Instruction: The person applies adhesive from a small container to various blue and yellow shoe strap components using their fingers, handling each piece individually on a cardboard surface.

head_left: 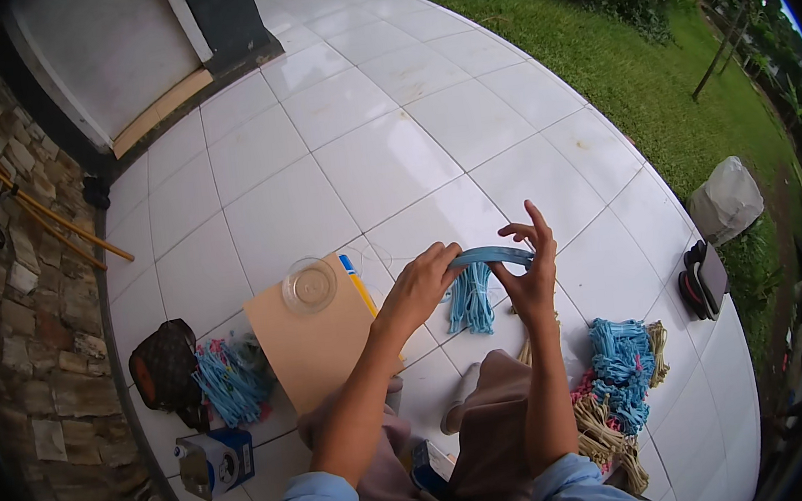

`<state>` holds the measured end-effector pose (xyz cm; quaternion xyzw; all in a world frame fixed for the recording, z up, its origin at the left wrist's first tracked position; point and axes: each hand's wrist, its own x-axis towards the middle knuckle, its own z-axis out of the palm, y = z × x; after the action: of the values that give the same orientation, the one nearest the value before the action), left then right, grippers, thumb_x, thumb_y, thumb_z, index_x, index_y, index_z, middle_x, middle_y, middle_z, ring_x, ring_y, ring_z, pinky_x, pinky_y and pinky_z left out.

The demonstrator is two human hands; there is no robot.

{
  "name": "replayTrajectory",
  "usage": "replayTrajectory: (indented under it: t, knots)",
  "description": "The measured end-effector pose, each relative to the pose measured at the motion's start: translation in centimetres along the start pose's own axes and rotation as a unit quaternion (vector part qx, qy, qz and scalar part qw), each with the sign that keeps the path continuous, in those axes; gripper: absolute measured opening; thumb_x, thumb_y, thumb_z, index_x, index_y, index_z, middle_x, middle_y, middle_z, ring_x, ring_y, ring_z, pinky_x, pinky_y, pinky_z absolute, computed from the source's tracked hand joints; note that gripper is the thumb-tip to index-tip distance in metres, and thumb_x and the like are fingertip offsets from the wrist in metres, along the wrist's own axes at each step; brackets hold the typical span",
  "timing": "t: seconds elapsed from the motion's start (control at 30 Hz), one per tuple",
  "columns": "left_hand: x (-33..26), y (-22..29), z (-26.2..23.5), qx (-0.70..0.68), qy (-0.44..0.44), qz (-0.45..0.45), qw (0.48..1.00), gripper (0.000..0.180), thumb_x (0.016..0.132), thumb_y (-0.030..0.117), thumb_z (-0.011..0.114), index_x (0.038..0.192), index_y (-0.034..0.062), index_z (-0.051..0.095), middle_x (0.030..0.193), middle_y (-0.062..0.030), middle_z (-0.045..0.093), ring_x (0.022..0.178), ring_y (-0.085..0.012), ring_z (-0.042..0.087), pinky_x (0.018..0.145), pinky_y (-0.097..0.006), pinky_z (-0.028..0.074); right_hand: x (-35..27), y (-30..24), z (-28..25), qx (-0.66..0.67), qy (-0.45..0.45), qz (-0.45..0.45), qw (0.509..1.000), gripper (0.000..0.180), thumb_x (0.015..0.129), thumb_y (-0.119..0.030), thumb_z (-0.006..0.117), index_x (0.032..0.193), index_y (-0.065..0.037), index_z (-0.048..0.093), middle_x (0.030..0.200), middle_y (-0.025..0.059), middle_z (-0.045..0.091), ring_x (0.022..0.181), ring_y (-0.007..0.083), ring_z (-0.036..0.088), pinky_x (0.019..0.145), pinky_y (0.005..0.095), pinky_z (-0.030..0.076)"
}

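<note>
I am watching both hands holding a blue strap loop [490,256] up over the white tiled floor [382,156]. The left hand [421,287] is pinching its left end with closed fingers, and the right hand [531,275] is gripping its right end, upper fingers spread. Blue cord tassels [471,302] are hanging beneath it.

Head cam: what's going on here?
A person sits on a white tiled floor, holding a blue band between both hands. The left hand grips one end, the right hand pinches the other, and a bunch of blue strips hangs under it. A cardboard sheet with a clear round lid lies to the left. Piles of blue cords lie on both sides: left pile, right pile.
</note>
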<state>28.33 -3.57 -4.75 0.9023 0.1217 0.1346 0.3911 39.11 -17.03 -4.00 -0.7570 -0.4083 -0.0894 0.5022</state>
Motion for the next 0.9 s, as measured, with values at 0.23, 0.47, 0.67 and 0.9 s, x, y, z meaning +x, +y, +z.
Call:
replayTrajectory:
  t: [0.23, 0.47, 0.67, 0.9]
  knots:
    - [0.0, 1.8, 0.8, -0.088, 0.102, -0.038, 0.99, 0.013, 0.089, 0.013, 0.052, 0.093, 0.0018, 0.046, 0.076, -0.015, 0.051, 0.069, -0.0306, 0.052, 0.06, -0.035, 0.041, -0.1, 1.4, 1.7, 0.597, 0.047, 0.217, 0.771, 0.066, 0.089, -0.016, 0.055, 0.139, -0.01, 0.013, 0.13, 0.0247, 0.04, 0.117, 0.0303, 0.045, 0.099, 0.0397, 0.035]
    - [-2.6, 1.0, 0.8, -0.038, 0.089, -0.122, 0.988, 0.027, 0.094, 0.031, 0.043, 0.101, 0.0056, 0.046, 0.08, -0.0188, 0.055, 0.081, -0.036, 0.054, 0.069, -0.044, 0.041, 0.7, -2.2, 4.2, 0.581, 0.03, 0.165, 0.797, 0.065, 0.09, -0.018, 0.054, 0.139, -0.012, 0.012, 0.124, 0.0258, 0.047, 0.109, 0.0329, 0.053, 0.096, 0.0413, 0.04]
    - [-4.1, -0.4, 0.5, -0.147, 0.151, -0.155, 0.965, 0.034, 0.097, 0.036, 0.032, 0.096, 0.0043, 0.044, 0.063, -0.012, 0.054, 0.061, -0.0313, 0.056, 0.06, -0.039, 0.042, 0.6, -4.9, 6.6, 0.6, -0.012, 0.164, 0.783, 0.064, 0.091, -0.016, 0.051, 0.139, -0.012, 0.009, 0.124, 0.0238, 0.048, 0.108, 0.0306, 0.055, 0.085, 0.0359, 0.05]
    - [-5.9, -3.3, 0.8, -0.278, 0.24, -0.15, 0.918, 0.04, 0.098, 0.039, 0.028, 0.112, 0.0036, 0.041, 0.092, -0.0128, 0.055, 0.085, -0.0177, 0.057, 0.073, -0.031, 0.046, -2.6, -5.8, 11.5, 0.357, -0.133, 0.138, 0.914, 0.039, 0.097, -0.016, 0.037, 0.133, -0.005, 0.032, 0.11, 0.0166, 0.059, 0.1, 0.0209, 0.058, 0.081, 0.03, 0.047]
